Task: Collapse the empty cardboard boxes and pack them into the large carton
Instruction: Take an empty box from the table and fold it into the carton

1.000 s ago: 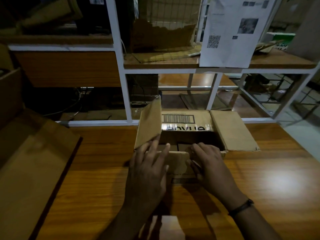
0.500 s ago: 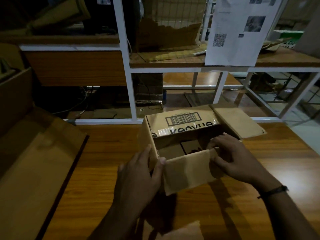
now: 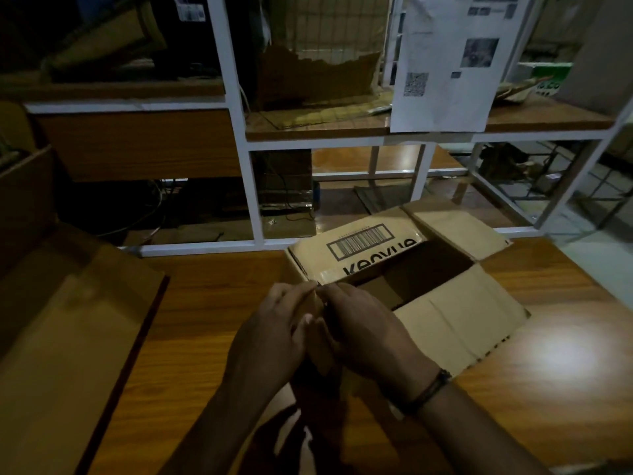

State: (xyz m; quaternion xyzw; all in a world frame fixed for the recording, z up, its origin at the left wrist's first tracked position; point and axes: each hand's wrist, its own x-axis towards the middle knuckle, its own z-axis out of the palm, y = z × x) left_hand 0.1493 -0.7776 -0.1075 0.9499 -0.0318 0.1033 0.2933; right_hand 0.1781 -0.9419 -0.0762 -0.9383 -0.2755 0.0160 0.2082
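Observation:
A small brown cardboard box (image 3: 455, 323) with a barcode and black lettering sits on the wooden table (image 3: 548, 389), turned at an angle, its top flaps spread open. My left hand (image 3: 270, 334) and my right hand (image 3: 363, 330) meet at the box's near left corner. Both pinch the cardboard edge there, left hand outside, right hand on the inner side. A large carton (image 3: 68, 337) stands at the left with its wide flap folded out over the table edge.
A white metal shelf frame (image 3: 236, 132) rises behind the table, holding torn cardboard (image 3: 318, 80) and a hanging printed sheet (image 3: 452, 60). Cables lie on the floor under it. Another piece of cardboard (image 3: 308, 437) shows below my wrists.
The box has rotated so its near flap now lies to the right. My right hand moved from the right side over to the left corner, joining my left hand.

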